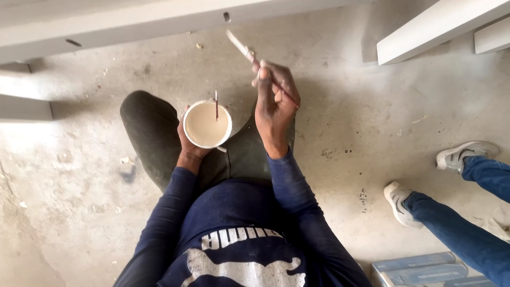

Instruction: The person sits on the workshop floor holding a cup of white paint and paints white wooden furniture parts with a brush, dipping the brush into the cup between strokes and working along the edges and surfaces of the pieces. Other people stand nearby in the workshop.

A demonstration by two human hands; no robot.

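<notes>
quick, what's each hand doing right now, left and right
Left hand: closed around a white cup of beige paint.
Right hand: closed on a thin paintbrush, tip pointing up toward the white board.

One head-worn camera looks steeply down, close over the person's torso and the concrete floor (340, 127).

Packages at my lower right

Flat rectangular pale blue wrapped packs (419, 270) lie stacked on the grey concrete floor (79, 212), beside another person's blue-jeaned leg (457, 228).
</notes>
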